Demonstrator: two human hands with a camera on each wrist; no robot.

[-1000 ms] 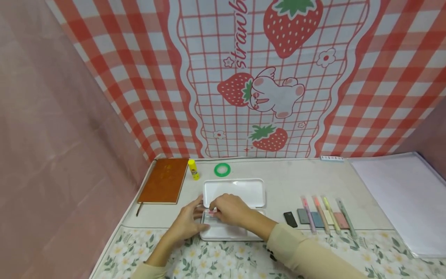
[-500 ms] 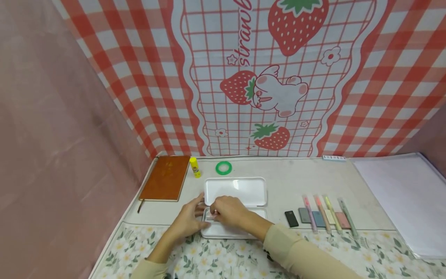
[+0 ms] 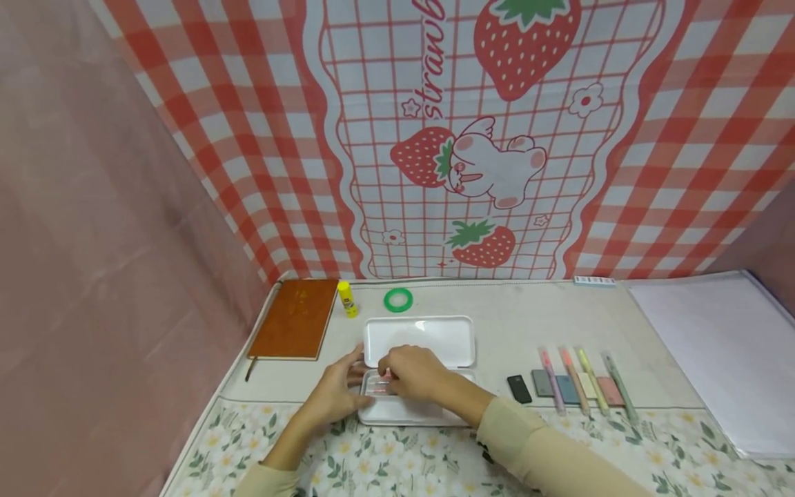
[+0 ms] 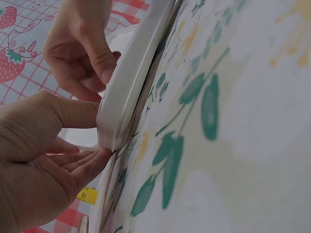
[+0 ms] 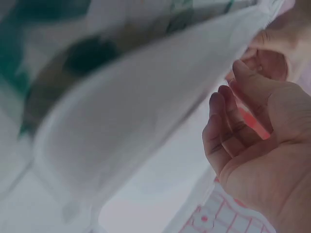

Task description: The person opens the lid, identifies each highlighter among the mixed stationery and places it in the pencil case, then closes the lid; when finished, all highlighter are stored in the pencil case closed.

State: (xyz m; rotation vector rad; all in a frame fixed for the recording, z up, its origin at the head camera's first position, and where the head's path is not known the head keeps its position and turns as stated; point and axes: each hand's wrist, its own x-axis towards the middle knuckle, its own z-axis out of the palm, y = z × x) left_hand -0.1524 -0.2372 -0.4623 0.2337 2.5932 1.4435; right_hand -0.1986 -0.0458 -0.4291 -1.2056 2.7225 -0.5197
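A white pencil case lies with its lid [image 3: 419,342] raised toward the back and its shallow base [image 3: 400,412] nearer the person. The left hand [image 3: 335,393] grips the base's left end, thumb at the rim and fingers below, as the left wrist view [image 4: 104,121] shows from close by. Over the base, the right hand [image 3: 415,374] bends its fingers down with a small pink thing [image 3: 386,375] at the fingertips; a red-pink patch [image 5: 250,119] shows between those fingers in the right wrist view. A clear thing with pink marks [image 3: 377,389] lies inside, partly hidden by the right hand.
Behind stand a brown notebook [image 3: 295,319], a yellow glue stick [image 3: 347,299] and a green tape roll [image 3: 398,300]. To the right lie a black block [image 3: 519,389], several highlighters [image 3: 584,386] over small coloured pads, and a large white sheet [image 3: 714,359].
The right hand dipped slightly into the base, then rose a little and shifted right, showing more of the clear thing inside. The left hand stays at the case's left end.
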